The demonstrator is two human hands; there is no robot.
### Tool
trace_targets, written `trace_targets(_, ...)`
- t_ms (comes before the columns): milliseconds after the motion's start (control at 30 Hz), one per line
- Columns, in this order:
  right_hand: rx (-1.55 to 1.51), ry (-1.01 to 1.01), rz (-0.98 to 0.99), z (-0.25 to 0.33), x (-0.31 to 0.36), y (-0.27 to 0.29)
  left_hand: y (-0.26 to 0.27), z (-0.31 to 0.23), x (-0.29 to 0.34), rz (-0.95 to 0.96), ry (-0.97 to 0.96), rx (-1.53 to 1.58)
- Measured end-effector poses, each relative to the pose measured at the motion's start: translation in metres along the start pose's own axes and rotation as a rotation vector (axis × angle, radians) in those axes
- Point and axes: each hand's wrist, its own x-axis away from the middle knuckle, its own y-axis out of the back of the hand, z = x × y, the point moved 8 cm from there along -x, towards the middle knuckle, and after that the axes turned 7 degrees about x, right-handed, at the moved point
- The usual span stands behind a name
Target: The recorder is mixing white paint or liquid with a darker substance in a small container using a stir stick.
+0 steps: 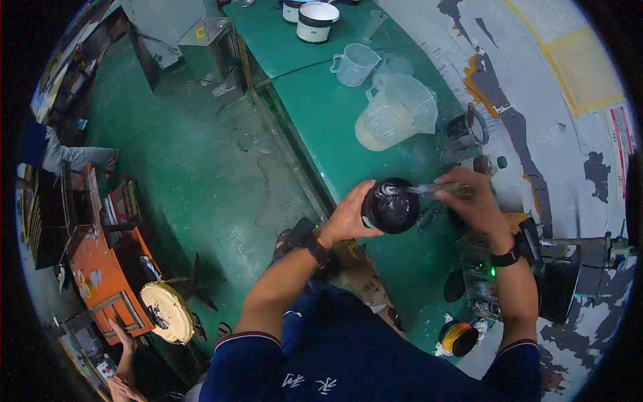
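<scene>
My left hand [349, 216] is wrapped round the side of a tub of black paste [396, 218], tilted so its open mouth faces up at me. Pale streaks swirl across the glossy paste near the far rim. In my right hand [474, 201] is a spatula [429, 189], gripped by its handle, with the blade reaching left over the rim to the streaked paste. How deep the tip sits I cannot tell. Beyond the tub, a large translucent measuring jug [395, 114] leans on the green tabletop [311, 114] with pale contents inside.
A smaller measuring jug [356, 65] and a white tub [317, 23] stand farther back. By the wall are a dark pot [467, 129] and a bottle with a green cap [501, 162]. A black-and-orange container [458, 338] sits near right. Someone's hands [124, 335] show by a round stool [167, 313].
</scene>
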Motion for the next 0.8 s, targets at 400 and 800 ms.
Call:
trace_targets(400,-0.544,-0.560,0.010,-0.092,0.054,-0.039,0.001,-0.002,0.005,0.014,-0.003,0.034)
trace_targets(800,0.101,0.149,0.041,0.042,0.005,0.008,-0.001,-0.009,0.014,-0.047,-0.021,-0.031)
